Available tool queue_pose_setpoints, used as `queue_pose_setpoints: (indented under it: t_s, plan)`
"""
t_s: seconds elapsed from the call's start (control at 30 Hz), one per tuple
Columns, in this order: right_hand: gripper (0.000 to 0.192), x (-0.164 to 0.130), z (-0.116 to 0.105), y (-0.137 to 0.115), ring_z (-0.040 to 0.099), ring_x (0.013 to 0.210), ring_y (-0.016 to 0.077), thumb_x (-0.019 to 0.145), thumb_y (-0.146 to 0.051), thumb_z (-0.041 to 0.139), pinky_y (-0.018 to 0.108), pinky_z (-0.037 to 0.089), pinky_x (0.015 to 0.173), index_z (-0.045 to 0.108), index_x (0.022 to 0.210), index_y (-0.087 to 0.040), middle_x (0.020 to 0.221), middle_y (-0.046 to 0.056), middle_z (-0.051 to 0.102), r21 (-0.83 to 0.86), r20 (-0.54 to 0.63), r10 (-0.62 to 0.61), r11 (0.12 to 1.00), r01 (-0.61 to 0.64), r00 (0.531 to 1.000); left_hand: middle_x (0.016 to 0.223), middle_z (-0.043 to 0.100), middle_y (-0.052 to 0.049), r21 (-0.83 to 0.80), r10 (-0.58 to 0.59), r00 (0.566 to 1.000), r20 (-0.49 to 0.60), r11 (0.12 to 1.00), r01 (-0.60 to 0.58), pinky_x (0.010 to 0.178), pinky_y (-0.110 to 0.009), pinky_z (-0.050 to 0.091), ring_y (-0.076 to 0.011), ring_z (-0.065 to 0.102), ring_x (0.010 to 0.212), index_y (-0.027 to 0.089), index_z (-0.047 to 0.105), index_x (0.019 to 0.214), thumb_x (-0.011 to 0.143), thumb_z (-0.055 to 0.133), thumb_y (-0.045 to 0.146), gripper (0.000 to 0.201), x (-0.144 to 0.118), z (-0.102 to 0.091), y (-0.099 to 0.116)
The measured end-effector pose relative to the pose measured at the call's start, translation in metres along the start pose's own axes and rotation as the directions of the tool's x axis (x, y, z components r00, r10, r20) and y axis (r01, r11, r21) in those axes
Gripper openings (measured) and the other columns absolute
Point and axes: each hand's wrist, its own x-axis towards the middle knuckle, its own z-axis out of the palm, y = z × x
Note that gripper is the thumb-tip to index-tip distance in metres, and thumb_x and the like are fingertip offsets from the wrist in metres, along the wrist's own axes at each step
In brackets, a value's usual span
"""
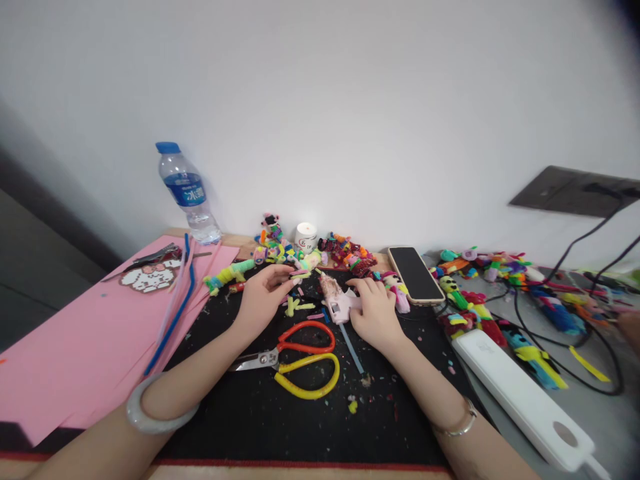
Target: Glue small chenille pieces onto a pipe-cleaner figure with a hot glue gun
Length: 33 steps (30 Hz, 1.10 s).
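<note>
My left hand [265, 297] is closed in a pinch on a small pink and yellow piece of pipe cleaner [300, 273] above the black mat [240, 427]. To its right, my right hand [376, 312] is wrapped around the handle of a pale hot glue gun [338, 305]. Brown stains mark the gun's front, and its nozzle points away from me toward the pinched piece. A translucent glue stick [353, 348] sticks out of its rear. Just below my left hand lie yellow-green pipe cleaner bits [299, 306]. Scissors [295, 360] with red and yellow handles rest open nearer me.
Pink sheets [65, 347] lie left, bearing pipe cleaners [173, 320]. A water bottle [187, 193] leans against the wall. A white cup [306, 237] and pipe-cleaner figures [353, 255] stand behind. A phone [416, 275], white power strip [525, 400] and black cables [517, 327] are right.
</note>
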Motion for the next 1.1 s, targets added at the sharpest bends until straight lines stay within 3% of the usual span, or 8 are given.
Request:
queue_pose_setpoints:
  t_s: [0.2, 0.37, 0.53, 0.7, 0.9, 1.1]
  plan:
    - [0.027, -0.003, -0.002, -0.006, 0.045, 0.111, 0.0269, 0.079, -0.017, 0.054, 0.043, 0.033, 0.094, 0.060, 0.105, -0.020, 0.116, 0.009, 0.055, 0.142, -0.170, -0.234, 0.956, 0.259, 0.957, 0.093, 0.070, -0.007, 0.008, 0.018, 1.000, 0.007, 1.000, -0.018, 0.085, -0.035, 0.050, -0.0206, 0.065, 0.090, 0.016, 0.062, 0.089, 0.071, 0.068, 0.031, 0.024, 0.000, 0.000, 0.000]
    - [0.019, -0.007, 0.002, -0.015, 0.043, 0.111, 0.0260, 0.086, -0.021, 0.056, 0.041, 0.033, 0.092, 0.063, 0.103, -0.023, 0.117, 0.006, 0.059, 0.128, -0.153, -0.403, 0.897, 0.423, 0.902, 0.093, 0.070, -0.006, 0.021, 0.024, 1.000, 0.001, 0.999, -0.024, 0.086, -0.035, 0.050, -0.0206, 0.065, 0.090, 0.016, 0.062, 0.089, 0.072, 0.068, 0.030, 0.023, 0.000, 0.000, 0.001]
    - [0.018, -0.005, 0.007, -0.025, 0.046, 0.109, 0.0229, 0.091, -0.020, 0.053, 0.039, 0.030, 0.088, 0.062, 0.106, -0.022, 0.106, 0.003, 0.068, 0.076, -0.129, -0.564, 0.814, 0.575, 0.816, 0.094, 0.069, -0.007, -0.020, 0.006, 1.000, -0.024, 1.000, -0.006, 0.089, -0.037, 0.049, -0.0207, 0.065, 0.091, 0.016, 0.062, 0.091, 0.071, 0.069, 0.029, 0.026, 0.000, 0.001, 0.000]
    - [0.019, 0.000, 0.015, -0.033, 0.050, 0.100, 0.0204, 0.094, -0.020, 0.047, 0.038, 0.030, 0.082, 0.062, 0.107, -0.020, 0.099, 0.004, 0.069, -0.023, -0.102, -0.629, 0.776, 0.630, 0.771, 0.094, 0.070, -0.007, -0.027, -0.006, 0.999, -0.044, 1.000, 0.005, 0.088, -0.037, 0.049, -0.0212, 0.065, 0.091, 0.015, 0.062, 0.091, 0.070, 0.069, 0.032, 0.028, 0.001, 0.001, 0.001]
    - [0.022, 0.012, 0.015, -0.050, 0.050, 0.083, 0.0196, 0.094, -0.016, 0.045, 0.041, 0.030, 0.088, 0.062, 0.107, -0.018, 0.085, 0.004, 0.064, -0.114, 0.001, -0.686, 0.723, 0.681, 0.728, 0.094, 0.070, -0.008, -0.025, -0.015, 0.998, -0.066, 1.000, 0.014, 0.087, -0.038, 0.050, -0.0218, 0.065, 0.091, 0.015, 0.061, 0.091, 0.068, 0.071, 0.034, 0.031, 0.001, 0.001, 0.002]
    - [0.015, 0.023, 0.020, -0.062, 0.048, 0.084, 0.0197, 0.094, -0.020, 0.048, 0.035, 0.031, 0.070, 0.063, 0.095, -0.020, 0.086, 0.004, 0.059, -0.144, 0.060, -0.695, 0.704, 0.695, 0.717, 0.092, 0.070, -0.008, -0.029, -0.012, 0.998, -0.068, 1.000, 0.010, 0.086, -0.038, 0.050, -0.0215, 0.066, 0.088, 0.015, 0.061, 0.090, 0.067, 0.072, 0.035, 0.032, 0.001, 0.001, 0.003]
